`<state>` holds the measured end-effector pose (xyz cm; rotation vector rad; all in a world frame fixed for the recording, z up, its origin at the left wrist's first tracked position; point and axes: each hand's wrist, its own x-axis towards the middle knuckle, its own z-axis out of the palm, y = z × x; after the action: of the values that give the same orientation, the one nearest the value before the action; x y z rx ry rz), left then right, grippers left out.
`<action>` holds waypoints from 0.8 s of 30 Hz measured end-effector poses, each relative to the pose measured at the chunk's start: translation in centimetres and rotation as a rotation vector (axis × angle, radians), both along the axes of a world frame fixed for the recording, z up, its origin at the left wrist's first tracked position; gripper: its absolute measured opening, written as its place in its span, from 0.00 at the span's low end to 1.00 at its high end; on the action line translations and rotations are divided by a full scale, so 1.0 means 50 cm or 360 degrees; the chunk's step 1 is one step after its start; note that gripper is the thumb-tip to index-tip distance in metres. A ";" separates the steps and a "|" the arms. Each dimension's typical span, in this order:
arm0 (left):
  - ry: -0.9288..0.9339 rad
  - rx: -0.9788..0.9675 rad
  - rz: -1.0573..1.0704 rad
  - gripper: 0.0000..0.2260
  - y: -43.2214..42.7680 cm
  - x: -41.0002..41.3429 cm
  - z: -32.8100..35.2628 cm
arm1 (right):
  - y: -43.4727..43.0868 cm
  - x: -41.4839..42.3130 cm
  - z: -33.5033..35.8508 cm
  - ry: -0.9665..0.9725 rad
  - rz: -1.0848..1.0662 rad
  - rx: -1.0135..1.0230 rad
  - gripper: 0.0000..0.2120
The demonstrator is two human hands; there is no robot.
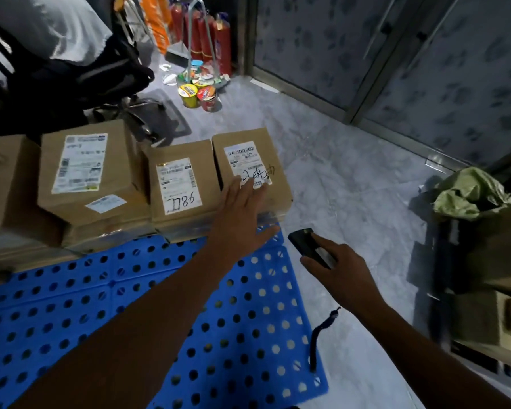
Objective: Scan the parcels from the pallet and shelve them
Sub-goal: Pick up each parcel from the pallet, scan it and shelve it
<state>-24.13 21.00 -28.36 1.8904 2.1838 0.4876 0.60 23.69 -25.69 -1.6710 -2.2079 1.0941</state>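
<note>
Several brown cardboard parcels with white labels sit on a blue perforated pallet (148, 305). The rightmost parcel (248, 143) carries handwriting on its label; beside it lies a parcel marked 7786 (183, 160), and a bigger parcel (83, 169) stands further left. My left hand (242, 211) reaches out with straight, spread fingers, its fingertips over the near edge of the rightmost parcel. My right hand (340, 264) grips a black handheld scanner (303, 240) to the right of the pallet's corner, and the scanner's black wrist strap (317, 338) dangles below my forearm.
Grey marble floor (351, 178) lies to the right. A shelf with boxes and a green bag (472, 196) stands at the right edge. Instant noodle cups (198, 95), red fire extinguishers (216, 39) and an office chair (80, 81) are behind the parcels. Frosted glass doors (396, 54) fill the far right.
</note>
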 end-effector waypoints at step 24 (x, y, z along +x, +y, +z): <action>0.0145 0.0037 0.0080 0.30 -0.345 0.344 -0.029 | -0.017 0.235 -0.039 0.0132 0.0139 -0.0188 0.28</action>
<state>-6.93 3.74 -29.83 1.9097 2.2974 0.4457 12.34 22.86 -27.67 -1.5547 -2.2231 1.3147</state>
